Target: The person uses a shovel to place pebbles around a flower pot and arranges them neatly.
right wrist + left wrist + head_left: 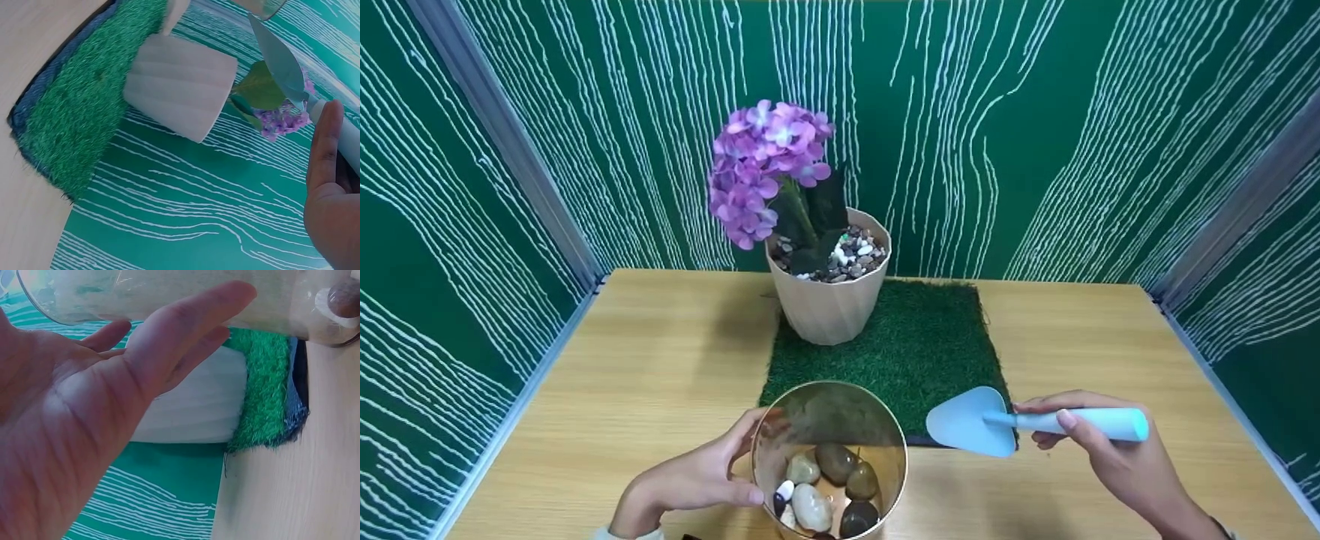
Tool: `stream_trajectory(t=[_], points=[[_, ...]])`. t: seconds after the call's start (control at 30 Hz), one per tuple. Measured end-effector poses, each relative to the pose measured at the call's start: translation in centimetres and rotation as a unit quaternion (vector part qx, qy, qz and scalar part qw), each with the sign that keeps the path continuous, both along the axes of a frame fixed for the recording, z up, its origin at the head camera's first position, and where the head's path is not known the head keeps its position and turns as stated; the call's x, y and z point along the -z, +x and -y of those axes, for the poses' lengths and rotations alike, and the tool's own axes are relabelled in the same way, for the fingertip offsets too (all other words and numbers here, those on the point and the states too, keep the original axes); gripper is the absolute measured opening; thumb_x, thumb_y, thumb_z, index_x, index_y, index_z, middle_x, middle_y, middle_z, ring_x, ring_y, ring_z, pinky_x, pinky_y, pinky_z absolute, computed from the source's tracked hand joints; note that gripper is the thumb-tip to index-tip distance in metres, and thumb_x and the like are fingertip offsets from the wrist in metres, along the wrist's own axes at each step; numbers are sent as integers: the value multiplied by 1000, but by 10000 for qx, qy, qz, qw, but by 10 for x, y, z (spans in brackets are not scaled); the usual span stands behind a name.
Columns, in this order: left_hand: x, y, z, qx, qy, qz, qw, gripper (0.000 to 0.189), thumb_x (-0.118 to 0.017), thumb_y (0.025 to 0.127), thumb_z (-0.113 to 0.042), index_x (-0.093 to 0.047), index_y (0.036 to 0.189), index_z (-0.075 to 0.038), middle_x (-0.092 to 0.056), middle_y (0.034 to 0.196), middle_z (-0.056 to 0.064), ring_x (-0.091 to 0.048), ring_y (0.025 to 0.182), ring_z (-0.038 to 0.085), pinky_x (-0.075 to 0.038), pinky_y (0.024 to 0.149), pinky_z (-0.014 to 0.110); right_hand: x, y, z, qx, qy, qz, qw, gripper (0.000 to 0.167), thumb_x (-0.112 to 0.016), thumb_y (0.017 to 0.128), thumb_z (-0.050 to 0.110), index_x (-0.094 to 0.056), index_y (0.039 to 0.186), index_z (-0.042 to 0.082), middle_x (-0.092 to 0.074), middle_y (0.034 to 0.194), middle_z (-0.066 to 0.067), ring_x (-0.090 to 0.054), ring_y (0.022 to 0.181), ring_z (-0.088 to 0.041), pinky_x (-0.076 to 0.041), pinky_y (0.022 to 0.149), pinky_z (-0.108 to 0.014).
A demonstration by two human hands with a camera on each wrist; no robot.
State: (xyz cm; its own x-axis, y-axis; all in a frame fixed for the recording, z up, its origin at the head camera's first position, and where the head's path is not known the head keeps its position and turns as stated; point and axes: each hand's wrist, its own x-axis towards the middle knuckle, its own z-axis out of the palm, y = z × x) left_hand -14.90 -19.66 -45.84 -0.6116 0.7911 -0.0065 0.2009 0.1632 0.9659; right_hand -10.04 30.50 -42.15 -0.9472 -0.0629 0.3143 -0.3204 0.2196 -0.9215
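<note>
With your right fingers (1054,403) clamped on the trowel (975,424) and left fingers (745,429) gripping the jar (840,405), you probably needed both steady.

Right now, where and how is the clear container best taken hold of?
Probably round the outer wall of the clear container, low down, coming from the left. Its tall, rounded side offers a curve to wrap, the stones put weight at the bottom, and the trowel is off its right side.

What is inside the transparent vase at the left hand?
Smooth stones, pale and dark, lie at the bottom of the transparent vase. Anything directly beneath them is covered.
</note>
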Motion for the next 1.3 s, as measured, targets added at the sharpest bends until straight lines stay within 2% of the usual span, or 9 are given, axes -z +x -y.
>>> stream_trajectory(t=[0.2,0.4,0.53,0.67,0.77,0.87,0.93,1.13,1.3], points=[[-1,-3,-10,93,-49,35,9999,106,-72,105,-68,-19,176,-10,-26,184,22,-24,170,52,-26,129,79,-8,5,4,-117,-338,-160,9992,37,-48,111,-19,-82,120,-7,-89,117,-2,-84,83,-16,-68,76,-27],[0,-4,-19,121,-130,57,9998,108,-72,105,-69,-19,175,-8,-25,184,24,-22,170,55,-25,130,80,-10,6,9,-825,-747,-634,9918,45,-40,111,-22,-80,125,-6,-87,124,-5,-86,91,-16,-68,79,-27],[1,-5,-25,127,-142,-23,9998,103,-72,106,-67,-21,174,-8,-28,183,21,-24,171,53,-25,134,71,-8,5,17,-1252,-984,-858,9835,48,-37,109,-25,-79,125,-7,-87,125,-9,-86,94,-17,-68,80,-27],[2,-7,-30,125,-91,23,9999,104,-73,105,-67,-22,173,-8,-29,182,21,-24,171,52,-23,135,71,-9,5,24,-1287,-895,-765,9847,48,-38,109,-25,-79,125,-6,-87,125,-8,-87,93,-18,-69,80,-28],[4,-8,-33,112,-67,109,9999,106,-74,104,-68,-21,173,-7,-30,182,21,-24,171,53,-21,134,75,-9,4,30,-1305,-760,-569,9869,47,-40,110,-23,-80,124,-4,-87,125,-6,-87,94,-18,-69,81,-29],[5,-9,-36,96,-49,120,9999,105,-74,104,-68,-22,173,-7,-30,181,21,-25,171,52,-21,135,74,-9,2,35,-1317,-623,-360,9887,44,-42,111,-21,-81,123,-3,-87,125,-3,-87,96,-17,-70,82,-31],[6,-9,-38,79,-52,99,9999,104,-74,104,-67,-22,172,-8,-31,181,21,-26,171,51,-22,136,70,-10,1,38,-1281,-526,-195,9902,42,-45,111,-19,-81,122,-1,-86,125,0,-86,100,-16,-70,82,-32],[8,-8,-40,107,35,-71,9999,101,-74,106,-63,-22,171,-7,-32,179,23,-32,169,51,-29,136,43,-9,-3,46,-1319,-444,-43,9903,37,-51,112,-16,-82,123,0,-86,125,4,-84,110,-12,-69,85,-32],[9,-6,-39,97,54,-32,9999,100,-73,107,-60,-20,171,-5,-28,180,25,-31,169,52,-28,136,46,-9,-6,52,-1435,-368,-111,9889,37,-53,111,-16,-83,122,2,-85,126,6,-82,114,-11,-69,85,-32]])
